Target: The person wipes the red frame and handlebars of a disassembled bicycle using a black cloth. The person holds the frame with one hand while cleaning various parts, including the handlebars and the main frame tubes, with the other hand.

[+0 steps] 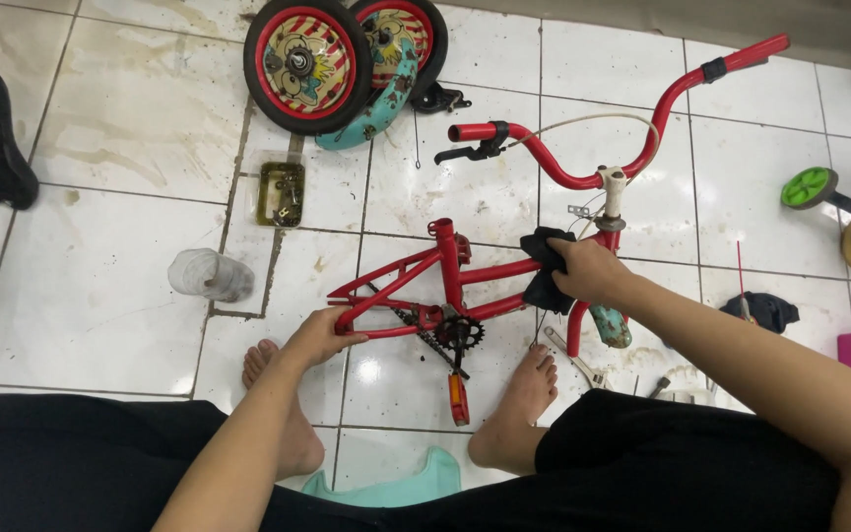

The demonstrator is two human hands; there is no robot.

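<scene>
Now my right hand (588, 271) presses a black rag (544, 266), fingers clenched on it, against the red bike frame (445, 281) lying across the tiles, long axis left to right. My left hand (322, 335) grips its rear end.

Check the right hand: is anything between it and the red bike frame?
Yes. A black cloth sits between the right hand and the red bike frame, pressed on the tube near the head tube. The left hand grips the frame's rear end bare, with nothing visible between.
</scene>
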